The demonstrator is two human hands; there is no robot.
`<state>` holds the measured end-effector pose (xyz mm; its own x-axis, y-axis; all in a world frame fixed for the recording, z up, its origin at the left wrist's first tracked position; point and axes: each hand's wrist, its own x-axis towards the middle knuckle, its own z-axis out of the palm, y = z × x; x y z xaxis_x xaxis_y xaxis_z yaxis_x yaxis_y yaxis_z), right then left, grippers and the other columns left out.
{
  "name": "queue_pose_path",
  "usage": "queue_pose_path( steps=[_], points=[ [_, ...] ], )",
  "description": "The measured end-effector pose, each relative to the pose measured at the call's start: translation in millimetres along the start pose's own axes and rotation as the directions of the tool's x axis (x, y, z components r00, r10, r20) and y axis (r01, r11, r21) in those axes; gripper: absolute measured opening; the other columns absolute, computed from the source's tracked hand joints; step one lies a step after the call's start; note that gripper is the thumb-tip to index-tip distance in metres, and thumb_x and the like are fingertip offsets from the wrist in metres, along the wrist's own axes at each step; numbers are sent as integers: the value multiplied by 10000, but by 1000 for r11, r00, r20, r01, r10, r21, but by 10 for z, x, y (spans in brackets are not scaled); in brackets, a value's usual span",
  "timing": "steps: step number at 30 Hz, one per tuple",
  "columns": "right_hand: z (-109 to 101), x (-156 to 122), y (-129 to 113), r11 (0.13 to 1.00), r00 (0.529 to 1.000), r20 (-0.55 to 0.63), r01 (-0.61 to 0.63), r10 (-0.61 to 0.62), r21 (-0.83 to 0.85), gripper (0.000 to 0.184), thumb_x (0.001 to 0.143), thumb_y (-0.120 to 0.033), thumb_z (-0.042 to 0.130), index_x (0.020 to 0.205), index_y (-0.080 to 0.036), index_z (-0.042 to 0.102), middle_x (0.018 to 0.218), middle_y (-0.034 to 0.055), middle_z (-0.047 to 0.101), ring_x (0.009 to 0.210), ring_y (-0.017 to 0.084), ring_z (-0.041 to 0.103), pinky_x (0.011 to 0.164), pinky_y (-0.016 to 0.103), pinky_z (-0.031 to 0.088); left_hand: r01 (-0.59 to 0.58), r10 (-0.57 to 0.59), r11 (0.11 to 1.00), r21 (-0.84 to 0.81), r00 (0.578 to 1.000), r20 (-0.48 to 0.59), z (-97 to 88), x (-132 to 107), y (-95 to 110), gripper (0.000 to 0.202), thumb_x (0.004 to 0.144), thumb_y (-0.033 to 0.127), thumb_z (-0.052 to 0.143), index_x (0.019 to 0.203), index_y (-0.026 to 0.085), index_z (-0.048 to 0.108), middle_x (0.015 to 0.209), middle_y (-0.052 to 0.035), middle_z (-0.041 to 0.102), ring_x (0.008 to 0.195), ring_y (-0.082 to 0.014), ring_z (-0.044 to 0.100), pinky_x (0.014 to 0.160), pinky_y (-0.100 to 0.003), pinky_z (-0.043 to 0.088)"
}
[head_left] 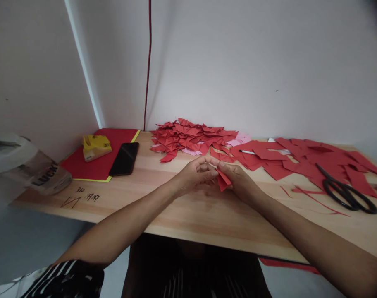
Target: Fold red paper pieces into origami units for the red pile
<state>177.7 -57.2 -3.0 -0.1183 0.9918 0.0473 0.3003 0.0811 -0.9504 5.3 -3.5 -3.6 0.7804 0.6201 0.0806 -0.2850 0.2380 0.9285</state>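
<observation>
Both of my hands meet above the middle of the wooden table (176, 215). My left hand (194, 174) and my right hand (239, 180) pinch a small folded piece of red paper (223, 180) between their fingertips. The fingers of both hands are closed on it. Just behind the hands lies a heap of folded red paper pieces (188, 138), with a few pink ones at its right edge.
Flat red paper squares (303, 161) spread over the right side, with black scissors (346, 192) and a pen (247, 152) among them. A black phone (124, 159) and a yellow packet (96, 146) rest on a red sheet (92, 165) at left. Walls close the back.
</observation>
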Motion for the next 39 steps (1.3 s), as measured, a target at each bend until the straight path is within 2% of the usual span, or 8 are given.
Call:
queue_pose_path(
  steps=[8,15,17,20,23,26,33,39],
  points=[
    [17,-3,-6,995,997,-4,-83,83,51,571,869,-681,425,559,-201,431,491,-37,357,461,100,295,472,263,214,10,6,991,132,993,-121,-1,18,-17,349,689,308,806,907,131,599,811,-22,654,727,-106,619,700,-228,461],
    [-50,33,13,994,996,-77,44,-52,-102,452,949,-534,374,661,-201,475,628,-7,522,575,134,469,543,273,382,90,-33,977,192,959,-281,-42,4,38,284,682,316,773,783,126,587,690,16,605,610,-75,546,614,-199,383],
    [-109,25,2,973,959,-213,152,-188,-175,331,960,-448,412,784,-201,546,743,13,584,667,152,541,622,289,438,125,-67,973,192,956,-285,-76,2,60,258,675,287,760,757,128,575,658,21,593,578,-71,529,589,-194,364],
    [-177,-33,-65,863,790,-383,345,-479,-369,159,948,-317,491,1026,-223,593,1001,68,651,873,186,615,751,331,486,154,-87,963,219,954,-288,-118,9,81,211,672,235,741,739,123,576,625,26,582,553,-61,518,570,-183,356],
    [-182,-106,-152,618,651,-194,521,-734,-588,223,916,-162,520,1104,-243,609,1114,88,666,1055,219,610,895,393,481,198,-125,954,223,944,-304,-142,18,97,164,663,176,725,731,114,589,627,12,609,554,-65,550,559,-176,388],
    [-139,-127,-150,381,588,112,646,-801,-662,374,887,-36,450,1131,-260,625,1186,70,667,1161,225,578,984,435,443,290,-210,930,225,922,-324,-171,20,123,135,664,152,709,736,109,603,587,9,611,482,-70,547,482,-175,399],
    [-57,-60,94,190,706,295,522,-644,-832,214,925,-151,555,1086,-225,675,1182,72,684,1206,279,520,950,457,370,429,-344,832,352,896,-280,-252,41,224,98,759,195,670,760,103,634,512,15,594,369,-58,509,352,-148,341],
    [-24,-90,77,188,701,333,554,-631,-811,193,948,-179,547,1084,-235,671,1135,39,709,1150,238,539,981,433,300,441,-381,771,459,897,-223,-313,127,228,91,778,178,658,744,105,615,490,22,573,366,-63,499,365,-152,353]
  ],
)
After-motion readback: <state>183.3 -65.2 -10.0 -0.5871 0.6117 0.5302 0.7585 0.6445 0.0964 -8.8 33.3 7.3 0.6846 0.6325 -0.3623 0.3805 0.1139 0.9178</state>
